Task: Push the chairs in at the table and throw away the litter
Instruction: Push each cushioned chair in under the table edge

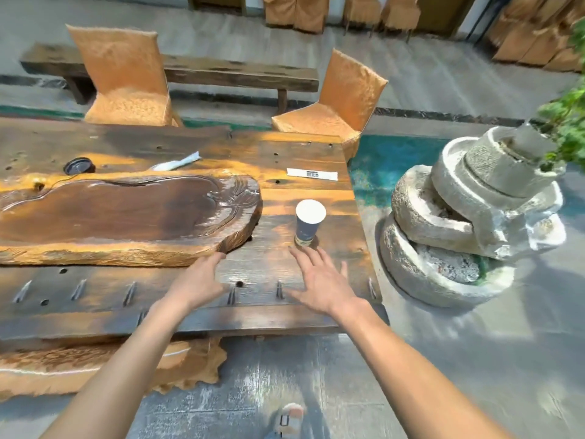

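Note:
A paper cup [308, 222] stands upright on the wooden table [285, 315] near its right end. My right hand [319, 280] hovers open just in front of the cup, fingers spread, holding nothing. My left hand [198, 280] is open beside the raised wooden slab [126, 217], its fingertips at the slab's edge. Farther back lie a white paper strip [311, 173], a white wrapper [177, 163] and a black cup lid [78, 166]. Two orange-covered chairs stand across the table: one [123, 80] at the left, one [342, 99] at the right, turned at an angle.
A stack of stone millstones [468, 223] stands on the floor right of the table, with a green plant [566, 109] above it. A wooden bench [221, 72] runs behind the chairs. An orange-covered seat [104, 365] sits under the table's near edge. More covered chairs [294, 11] line the far wall.

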